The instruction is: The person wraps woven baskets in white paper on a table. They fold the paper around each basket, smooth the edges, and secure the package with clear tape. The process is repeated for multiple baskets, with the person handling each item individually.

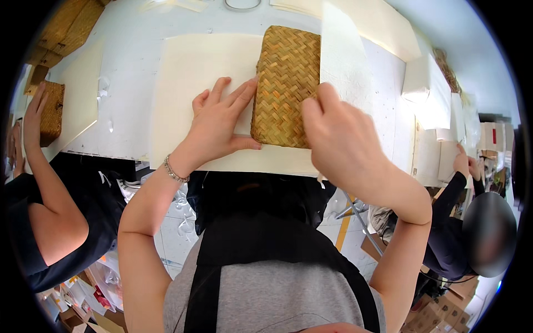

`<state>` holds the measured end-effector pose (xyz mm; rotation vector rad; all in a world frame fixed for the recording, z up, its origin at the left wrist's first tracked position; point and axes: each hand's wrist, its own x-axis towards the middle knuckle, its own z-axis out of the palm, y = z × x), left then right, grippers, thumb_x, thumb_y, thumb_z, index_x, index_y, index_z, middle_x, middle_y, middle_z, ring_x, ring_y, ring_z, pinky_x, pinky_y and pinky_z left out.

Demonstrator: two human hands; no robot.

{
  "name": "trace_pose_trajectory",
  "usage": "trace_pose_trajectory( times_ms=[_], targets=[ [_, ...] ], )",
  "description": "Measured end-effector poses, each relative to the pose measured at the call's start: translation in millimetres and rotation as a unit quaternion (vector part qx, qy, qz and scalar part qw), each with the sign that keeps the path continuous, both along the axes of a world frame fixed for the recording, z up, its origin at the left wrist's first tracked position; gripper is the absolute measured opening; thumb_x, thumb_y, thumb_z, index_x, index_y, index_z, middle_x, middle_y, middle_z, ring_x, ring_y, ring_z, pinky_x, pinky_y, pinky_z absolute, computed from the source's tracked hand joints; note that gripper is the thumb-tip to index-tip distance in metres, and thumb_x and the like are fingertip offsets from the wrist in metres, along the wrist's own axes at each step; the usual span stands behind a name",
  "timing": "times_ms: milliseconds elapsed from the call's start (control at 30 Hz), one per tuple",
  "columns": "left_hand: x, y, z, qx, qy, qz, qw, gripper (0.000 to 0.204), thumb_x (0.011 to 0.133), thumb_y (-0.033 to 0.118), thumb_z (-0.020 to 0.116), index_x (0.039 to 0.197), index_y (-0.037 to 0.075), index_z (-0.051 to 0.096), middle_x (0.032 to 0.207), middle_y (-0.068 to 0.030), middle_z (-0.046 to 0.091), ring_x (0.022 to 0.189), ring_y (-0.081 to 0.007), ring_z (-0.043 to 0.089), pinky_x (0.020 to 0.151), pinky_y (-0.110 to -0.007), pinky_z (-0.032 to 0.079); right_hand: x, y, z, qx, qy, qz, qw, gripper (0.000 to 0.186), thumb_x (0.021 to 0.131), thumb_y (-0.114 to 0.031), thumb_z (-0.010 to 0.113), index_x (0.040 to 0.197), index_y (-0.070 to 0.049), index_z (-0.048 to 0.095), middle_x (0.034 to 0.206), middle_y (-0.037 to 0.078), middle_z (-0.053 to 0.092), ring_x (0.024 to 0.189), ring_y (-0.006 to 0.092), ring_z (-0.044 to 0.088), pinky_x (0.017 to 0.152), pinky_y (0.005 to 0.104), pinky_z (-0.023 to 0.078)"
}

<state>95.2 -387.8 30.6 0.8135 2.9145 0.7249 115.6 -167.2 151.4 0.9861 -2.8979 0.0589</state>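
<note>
A woven tan box [286,83], rectangular with a herringbone weave, lies on a large cream paper sheet [183,66]. My left hand [222,119] is open, its fingers spread across the paper and their tips touching the box's left side. Curled closed, my right hand [347,136] presses at the box's lower right edge. What its fingers hold is hidden; a thin pale tip shows just below it. Along the box's right side, a cream paper flap [344,55] stands raised beyond my right hand.
More woven boxes [66,30] are stacked at the far left. A co-worker's hand [36,111] touches another woven box [53,114] there. A white block-like package [427,83] stands at the right, near another person's hands [465,165]. A metal ring [242,4] lies at the far edge.
</note>
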Motion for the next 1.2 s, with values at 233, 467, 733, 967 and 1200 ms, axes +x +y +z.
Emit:
trace_pose_trajectory(
  times_ms=[233, 467, 733, 967, 1200],
  targets=[
    [-28.9, -15.4, 59.1, 0.582, -0.428, 0.023, 0.691, 0.094, 0.079, 0.034, 0.078, 0.151, -0.001, 0.028, 0.144, -0.0189, 0.045, 0.134, -0.0311, 0.044, 0.102, -0.049, 0.039, 1.2, 1.0, -3.0, 0.025, 0.004, 0.043, 0.999, 0.019, 0.064, 0.005, 0.065, 0.079, 0.004, 0.052, 0.085, 0.017, 0.048, 0.059, 0.0254, 0.06, 0.048, 0.0344, 0.051],
    [-76.7, 72.1, 77.0, 0.281, -0.305, 0.164, 0.895, 0.067, 0.089, 0.05, 0.066, 0.129, -0.001, 0.052, 0.12, -0.0126, 0.061, 0.112, -0.0239, 0.06, 0.092, -0.042, 0.05, -3.8, -0.7, -12.3, 0.007, 0.018, 0.098, 0.995, 0.023, 0.062, 0.005, 0.066, 0.08, 0.004, 0.052, 0.084, 0.018, 0.049, 0.061, 0.0267, 0.062, 0.049, 0.0342, 0.052],
    [-60.6, 64.1, 110.4, 0.166, -0.265, 0.225, 0.923, 0.093, 0.074, 0.038, 0.082, 0.131, -0.018, 0.036, 0.126, -0.0295, 0.055, 0.117, -0.034, 0.058, 0.096, -0.037, 0.05, -22.4, 72.7, -0.3, -0.273, -0.023, 0.11, 0.955, 0.036, 0.086, -0.017, 0.071, 0.119, -0.004, 0.063, 0.131, 0.013, 0.062, 0.118, 0.031, 0.059, 0.095, 0.0426, 0.047],
    [-60.1, 63.3, 99.5, 0.272, -0.306, 0.184, 0.894, 0.06, 0.085, 0.034, 0.073, 0.123, -0.008, 0.054, 0.116, -0.0199, 0.064, 0.108, -0.0246, 0.063, 0.09, -0.034, 0.051, -43.2, 93.4, -40.4, -0.073, -0.022, 0.132, 0.988, 0.063, 0.097, -0.052, 0.048, 0.148, -0.014, 0.044, 0.158, 0.006, 0.035, 0.149, 0.0336, 0.023, 0.119, 0.0566, 0.015],
    [-30.1, 23.1, 28.9, 0.56, -0.43, 0.146, 0.693, 0.053, 0.104, 0.04, 0.045, 0.141, 0.002, 0.046, 0.139, -0.0101, 0.053, 0.125, -0.0197, 0.052, 0.109, -0.032, 0.039, -55.3, 81.1, -26.1, 0.018, -0.043, 0.168, 0.985, 0.07, 0.099, -0.057, 0.035, 0.152, -0.011, 0.035, 0.16, 0.005, 0.031, 0.149, 0.0314, 0.023, 0.12, 0.0556, 0.008]
  ],
)
